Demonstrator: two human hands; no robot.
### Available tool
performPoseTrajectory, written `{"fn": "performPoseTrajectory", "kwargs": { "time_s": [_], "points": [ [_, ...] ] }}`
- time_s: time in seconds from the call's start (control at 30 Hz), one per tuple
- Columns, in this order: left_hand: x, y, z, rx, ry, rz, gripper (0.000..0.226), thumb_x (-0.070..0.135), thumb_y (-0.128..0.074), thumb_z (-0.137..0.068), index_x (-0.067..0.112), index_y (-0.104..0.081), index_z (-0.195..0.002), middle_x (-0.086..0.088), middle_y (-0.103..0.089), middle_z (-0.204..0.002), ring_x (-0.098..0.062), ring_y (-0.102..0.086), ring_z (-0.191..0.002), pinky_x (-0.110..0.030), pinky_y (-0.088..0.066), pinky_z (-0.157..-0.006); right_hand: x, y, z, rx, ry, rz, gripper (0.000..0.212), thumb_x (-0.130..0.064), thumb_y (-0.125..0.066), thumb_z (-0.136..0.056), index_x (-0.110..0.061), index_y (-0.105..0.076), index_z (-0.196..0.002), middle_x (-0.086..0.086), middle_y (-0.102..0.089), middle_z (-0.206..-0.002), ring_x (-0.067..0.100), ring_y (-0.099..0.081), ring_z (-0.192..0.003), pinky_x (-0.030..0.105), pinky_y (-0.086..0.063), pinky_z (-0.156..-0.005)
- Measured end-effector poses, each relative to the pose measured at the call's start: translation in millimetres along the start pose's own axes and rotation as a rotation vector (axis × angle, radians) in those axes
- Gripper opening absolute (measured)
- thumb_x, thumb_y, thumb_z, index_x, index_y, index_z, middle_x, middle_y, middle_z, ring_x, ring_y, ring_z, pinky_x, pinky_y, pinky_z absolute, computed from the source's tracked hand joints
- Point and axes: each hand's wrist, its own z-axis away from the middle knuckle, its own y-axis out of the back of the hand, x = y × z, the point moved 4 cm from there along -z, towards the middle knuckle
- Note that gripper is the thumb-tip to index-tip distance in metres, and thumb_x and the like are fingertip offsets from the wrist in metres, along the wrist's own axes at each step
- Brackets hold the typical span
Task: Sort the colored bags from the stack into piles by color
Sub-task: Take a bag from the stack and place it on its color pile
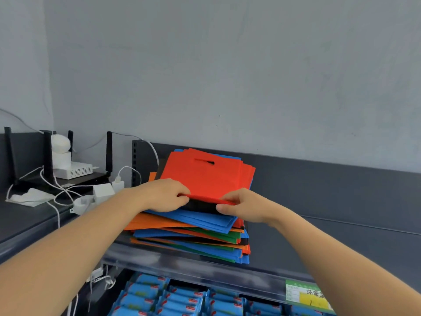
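A stack of flat colored bags lies on a dark grey shelf; blue, orange, green, black and red layers show at its edges. On top are several red bags with a cut-out handle, their near edge raised off the stack. My left hand pinches that near edge at its left end. My right hand pinches the same edge at its right end. A black bag shows in the gap under the raised red edge.
To the left, a black router with antennas, a white box, chargers and tangled white cables sit on a neighbouring shelf. Below the front rail lie rows of blue packets. A green-yellow price label is on the rail.
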Motion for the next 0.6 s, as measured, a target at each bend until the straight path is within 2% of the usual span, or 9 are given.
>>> {"fn": "performPoseTrajectory", "kwargs": {
  "time_s": [0.07, 0.1, 0.17, 0.23, 0.3, 0.4, 0.47, 0.53, 0.6],
  "points": [
    [0.2, 0.5, -0.3, -0.026, 0.002, 0.007, 0.022, 0.026, -0.045, -0.096, 0.018, -0.064, -0.101, 0.007, -0.062, -0.093, -0.015, -0.055, -0.088, -0.032, -0.044, -0.078, 1.2, 1.8, 1.0, 0.009, -0.022, 0.007, 0.034, -0.041, -0.056, -0.093, -0.010, -0.066, -0.099, 0.014, -0.063, -0.090, 0.015, -0.053, -0.076, 0.041, -0.049, -0.086],
    [-0.1, 0.6, -0.1, -0.031, 0.004, 0.017, 0.021, 0.028, -0.048, -0.095, 0.024, -0.064, -0.107, 0.013, -0.061, -0.096, -0.014, -0.055, -0.091, -0.029, -0.044, -0.078, 0.7, 2.6, 1.9, 0.014, -0.031, 0.009, 0.036, -0.041, -0.055, -0.094, -0.007, -0.065, -0.095, 0.011, -0.057, -0.080, 0.014, -0.048, -0.072, 0.039, -0.048, -0.079],
    [-1.2, 0.4, -0.1, -0.031, 0.016, 0.038, 0.025, 0.041, -0.053, -0.093, 0.029, -0.063, -0.112, 0.016, -0.061, -0.102, -0.010, -0.053, -0.093, -0.026, -0.042, -0.079, -1.5, 3.4, 4.3, 0.008, -0.049, -0.011, 0.045, -0.043, -0.051, -0.096, -0.001, -0.055, -0.083, 0.004, -0.040, -0.072, 0.014, -0.038, -0.067, 0.032, -0.037, -0.068],
    [-1.9, -0.2, 0.4, -0.036, 0.043, 0.062, 0.046, 0.060, -0.053, -0.087, 0.031, -0.061, -0.121, 0.015, -0.060, -0.117, -0.008, -0.053, -0.101, -0.026, -0.043, -0.087, -0.8, 4.2, 5.2, 0.000, -0.084, -0.041, 0.047, -0.043, -0.046, -0.097, 0.001, -0.051, -0.082, 0.004, -0.037, -0.074, 0.017, -0.037, -0.069, 0.031, -0.036, -0.068],
    [-1.9, 0.9, 1.3, -0.035, 0.080, 0.083, 0.063, 0.072, -0.050, -0.079, 0.032, -0.057, -0.128, 0.017, -0.055, -0.125, -0.008, -0.052, -0.112, -0.030, -0.043, -0.098, 0.8, 5.6, 5.4, -0.012, -0.122, -0.049, 0.048, -0.042, -0.043, -0.098, 0.005, -0.055, -0.096, 0.007, -0.043, -0.079, 0.016, -0.041, -0.070, 0.029, -0.043, -0.069],
    [-1.1, 0.9, 0.6, -0.024, 0.061, 0.057, 0.041, 0.053, -0.050, -0.092, 0.030, -0.060, -0.124, 0.012, -0.058, -0.127, -0.009, -0.052, -0.106, -0.030, -0.042, -0.095, 1.9, 7.4, 5.7, -0.042, -0.145, -0.051, 0.049, -0.040, -0.040, -0.100, 0.004, -0.054, -0.114, 0.015, -0.053, -0.091, 0.015, -0.046, -0.071, 0.026, -0.048, -0.073],
    [0.9, 0.6, 1.3, -0.004, 0.045, 0.034, 0.033, 0.045, -0.052, -0.094, 0.029, -0.061, -0.122, 0.011, -0.059, -0.126, -0.009, -0.052, -0.100, -0.027, -0.042, -0.089, 0.3, 9.2, 7.9, -0.056, -0.147, -0.047, 0.048, -0.039, -0.038, -0.101, 0.004, -0.054, -0.116, 0.011, -0.051, -0.092, 0.014, -0.047, -0.068, 0.022, -0.048, -0.071],
    [3.0, -0.8, 3.1, -0.001, 0.075, 0.077, 0.052, 0.064, -0.050, -0.086, 0.030, -0.060, -0.124, 0.015, -0.057, -0.126, -0.010, -0.053, -0.109, -0.029, -0.043, -0.095, -1.4, 11.4, 10.1, -0.063, -0.161, -0.037, 0.044, -0.035, -0.037, -0.101, 0.005, -0.054, -0.108, 0.017, -0.044, -0.091, 0.014, -0.045, -0.066, 0.016, -0.045, -0.067],
    [4.8, -1.2, 3.2, -0.002, 0.113, 0.127, 0.077, 0.082, -0.038, -0.072, 0.028, -0.063, -0.121, 0.013, -0.060, -0.123, -0.012, -0.055, -0.114, -0.034, -0.043, -0.100, -3.9, 13.8, 12.1, -0.044, -0.177, -0.045, 0.034, -0.029, -0.038, -0.100, -0.003, -0.045, -0.080, 0.018, -0.031, -0.085, 0.017, -0.039, -0.066, 0.015, -0.044, -0.066]
  ]
}}
